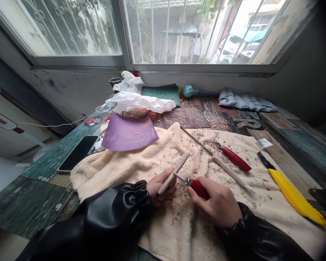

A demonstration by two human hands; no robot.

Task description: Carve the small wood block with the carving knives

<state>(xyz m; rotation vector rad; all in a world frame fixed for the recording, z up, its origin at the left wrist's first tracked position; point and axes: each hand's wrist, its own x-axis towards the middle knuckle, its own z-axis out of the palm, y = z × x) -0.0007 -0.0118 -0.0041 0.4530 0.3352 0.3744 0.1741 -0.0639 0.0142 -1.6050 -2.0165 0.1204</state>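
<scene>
My left hand is closed around a pale wooden stick, which slants up and to the right. A carving knife with a red handle is gripped in my right hand. Its blade tip points left and meets or nearly meets the side of the stick; I cannot tell which. Under both hands lies a cream towel strewn with wood shavings. Right of the hands on the towel rest a second red-handled knife, a thin file with a pale handle and a yellow box cutter.
Purple sandpaper lies at the towel's back left, beside a phone. Behind are a white plastic bag, a green sheet, a brown sheet with shavings and a grey padded bundle. A barred window backs the table.
</scene>
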